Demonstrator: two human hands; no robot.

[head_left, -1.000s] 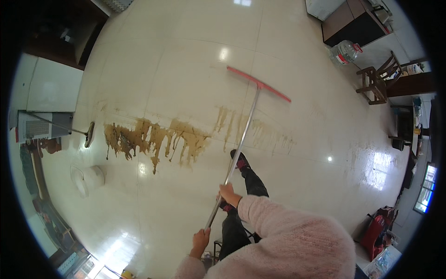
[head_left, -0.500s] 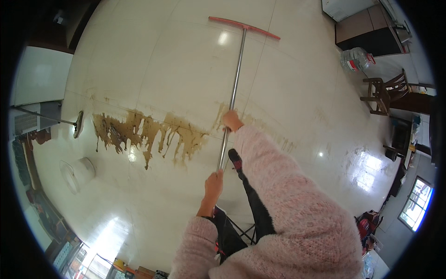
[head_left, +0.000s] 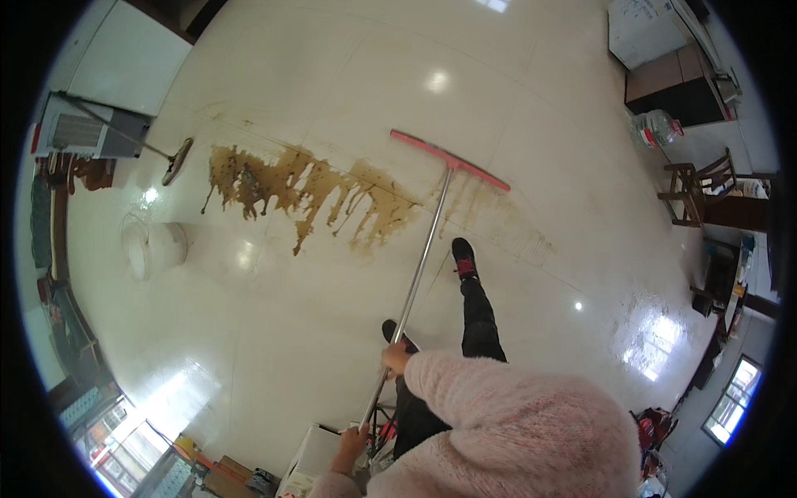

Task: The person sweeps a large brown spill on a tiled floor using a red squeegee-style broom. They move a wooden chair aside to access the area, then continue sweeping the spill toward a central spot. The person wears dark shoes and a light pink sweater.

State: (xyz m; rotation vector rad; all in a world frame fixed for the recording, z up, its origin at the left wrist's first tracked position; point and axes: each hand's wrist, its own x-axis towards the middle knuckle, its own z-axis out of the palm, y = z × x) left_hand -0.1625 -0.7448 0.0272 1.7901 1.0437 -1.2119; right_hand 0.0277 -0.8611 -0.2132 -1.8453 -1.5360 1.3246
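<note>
The right hand [head_left: 396, 358] is the nearer to the blade [head_left: 450, 158], its grip wrapped closed around the metal pole of the squeegee [head_left: 426, 242]; the left hand [head_left: 353, 441], lower and nearer the body, also has its grip curled shut around the pole. The pole's long axis runs from the near left to the far right, where the straight pink blade lies across its end on the floor [head_left: 290, 332]. From both grips, the brown smear [head_left: 311, 195] lies far and left, its main patch left of the blade. It looks wet, blotchy and ragged-edged against glossy pale tiles. The pole is slim, smooth and shiny; the pink sleeve [head_left: 515, 415] is fuzzy knit.
</note>
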